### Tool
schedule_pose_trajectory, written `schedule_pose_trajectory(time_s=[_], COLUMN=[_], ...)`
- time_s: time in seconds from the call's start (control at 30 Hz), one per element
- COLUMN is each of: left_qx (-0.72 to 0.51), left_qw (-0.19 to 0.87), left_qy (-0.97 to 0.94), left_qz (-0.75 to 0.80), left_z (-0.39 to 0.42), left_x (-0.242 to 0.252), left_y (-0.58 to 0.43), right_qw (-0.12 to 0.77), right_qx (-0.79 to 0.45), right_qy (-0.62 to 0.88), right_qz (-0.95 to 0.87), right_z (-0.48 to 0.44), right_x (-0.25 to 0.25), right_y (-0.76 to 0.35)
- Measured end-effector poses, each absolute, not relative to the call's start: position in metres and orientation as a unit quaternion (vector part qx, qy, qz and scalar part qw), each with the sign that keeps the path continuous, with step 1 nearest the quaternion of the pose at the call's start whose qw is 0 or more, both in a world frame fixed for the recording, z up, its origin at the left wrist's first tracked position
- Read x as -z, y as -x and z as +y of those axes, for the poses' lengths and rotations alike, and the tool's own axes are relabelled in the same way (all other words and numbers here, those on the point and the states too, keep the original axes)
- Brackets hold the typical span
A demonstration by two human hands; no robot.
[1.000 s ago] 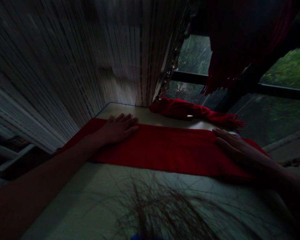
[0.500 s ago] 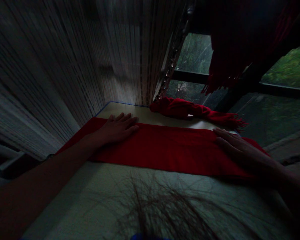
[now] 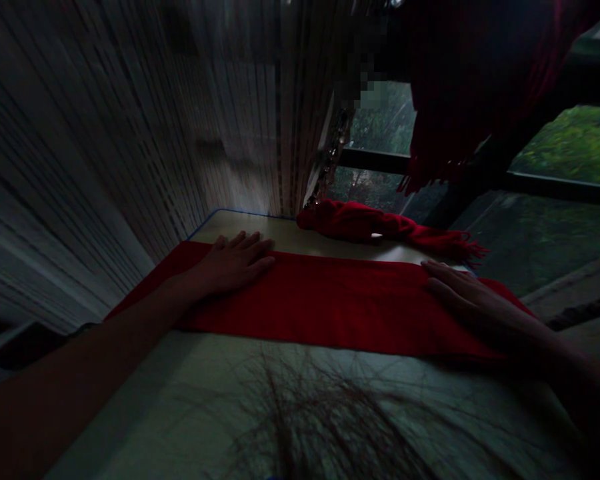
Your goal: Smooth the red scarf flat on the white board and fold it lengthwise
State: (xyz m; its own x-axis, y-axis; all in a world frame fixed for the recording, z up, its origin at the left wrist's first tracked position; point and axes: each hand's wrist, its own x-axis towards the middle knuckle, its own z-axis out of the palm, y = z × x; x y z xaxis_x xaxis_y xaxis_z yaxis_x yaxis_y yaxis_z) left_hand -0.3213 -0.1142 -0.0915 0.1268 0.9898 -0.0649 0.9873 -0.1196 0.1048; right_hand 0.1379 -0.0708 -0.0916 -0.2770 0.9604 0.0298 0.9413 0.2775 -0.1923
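A long, flat strip of red cloth (image 3: 320, 303) lies across the pale table (image 3: 220, 387), its ends hanging over both sides. On its left part rests my left hand (image 3: 237, 263), palm down and fingers spread past the far edge. My right hand (image 3: 460, 293) lies flat on the right part, fingers stretched out and pointing to the far edge. Neither hand grips anything. Behind the strip, a bunched red scarf (image 3: 350, 220) with a fringed end lies along the table's far edge.
A string curtain (image 3: 240, 133) hangs at the left and back. More red fringed fabric (image 3: 450, 127) hangs at the upper right, before a window (image 3: 380, 127). Strands of dark hair (image 3: 320, 413) cover part of the near table. The room is dim.
The view has tilted slightly, so the scene sits a little lower. Both hands stay flat at the same places on the red cloth.
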Motion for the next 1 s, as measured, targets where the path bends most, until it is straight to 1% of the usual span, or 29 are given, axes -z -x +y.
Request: schedule_pose_trajectory(time_s=[0.43,1.0], left_qx=[-0.004,-0.002], left_qw=[0.049,0.055], left_qy=[-0.752,-0.747], left_qz=[0.658,0.662], left_z=[-0.114,-0.1152], left_x=[0.0905,0.0893], left_y=[0.3202,0.3196], right_qw=[0.084,0.07], right_qx=[-0.065,-0.062], right_qy=[0.587,0.592], right_qz=[-0.803,-0.8], right_z=[-0.072,-0.0685], right_x=[0.0911,0.092], right_y=[-0.1391,-0.1401])
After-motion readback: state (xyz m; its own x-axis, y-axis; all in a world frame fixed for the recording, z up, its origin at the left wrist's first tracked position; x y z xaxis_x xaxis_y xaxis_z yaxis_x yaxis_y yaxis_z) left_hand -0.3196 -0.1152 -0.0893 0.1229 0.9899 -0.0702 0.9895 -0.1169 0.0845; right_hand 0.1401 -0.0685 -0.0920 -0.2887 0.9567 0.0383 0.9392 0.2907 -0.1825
